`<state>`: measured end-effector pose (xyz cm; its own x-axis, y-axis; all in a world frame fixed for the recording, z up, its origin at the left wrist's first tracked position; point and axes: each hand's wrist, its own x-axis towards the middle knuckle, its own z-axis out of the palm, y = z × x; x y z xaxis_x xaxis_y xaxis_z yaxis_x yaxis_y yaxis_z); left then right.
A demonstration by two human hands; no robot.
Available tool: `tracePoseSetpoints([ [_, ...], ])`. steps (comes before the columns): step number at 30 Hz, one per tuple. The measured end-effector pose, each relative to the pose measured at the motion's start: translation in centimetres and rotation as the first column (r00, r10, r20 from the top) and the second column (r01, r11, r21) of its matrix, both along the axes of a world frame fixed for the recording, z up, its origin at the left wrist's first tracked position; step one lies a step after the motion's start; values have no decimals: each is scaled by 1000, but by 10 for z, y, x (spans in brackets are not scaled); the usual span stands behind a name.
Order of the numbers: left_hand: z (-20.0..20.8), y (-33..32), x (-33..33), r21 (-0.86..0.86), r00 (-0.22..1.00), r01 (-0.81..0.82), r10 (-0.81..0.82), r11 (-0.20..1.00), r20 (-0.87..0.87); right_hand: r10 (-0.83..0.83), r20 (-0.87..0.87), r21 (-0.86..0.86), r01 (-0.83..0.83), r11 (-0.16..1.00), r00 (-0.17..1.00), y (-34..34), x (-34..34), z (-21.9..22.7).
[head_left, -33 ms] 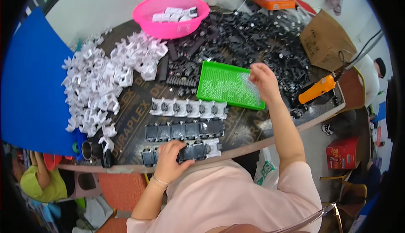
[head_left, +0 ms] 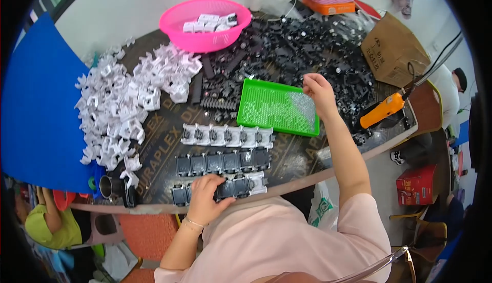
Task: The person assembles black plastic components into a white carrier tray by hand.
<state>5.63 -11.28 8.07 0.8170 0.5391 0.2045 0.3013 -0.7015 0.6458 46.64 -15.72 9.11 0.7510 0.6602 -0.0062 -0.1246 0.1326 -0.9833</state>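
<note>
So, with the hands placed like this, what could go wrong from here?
The nearest row of black units lies close to the table's near edge, with the left hand on it; a push toward the body might send units off.

The right hand is at the right end of the green tray; a bump could scatter the small shiny pieces among the heaped black parts.
</note>
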Motion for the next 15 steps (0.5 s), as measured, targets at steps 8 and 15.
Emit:
tracePoseSetpoints([
  [8,3,-6,-3,31,997,-62,64,998,-47,314,704,-638,372,674,637,81,86,-45],
  [15,4,-3,1,25,996,-67,68,997,-60,444,693,-699,378,607,567,97,90,-40],
])
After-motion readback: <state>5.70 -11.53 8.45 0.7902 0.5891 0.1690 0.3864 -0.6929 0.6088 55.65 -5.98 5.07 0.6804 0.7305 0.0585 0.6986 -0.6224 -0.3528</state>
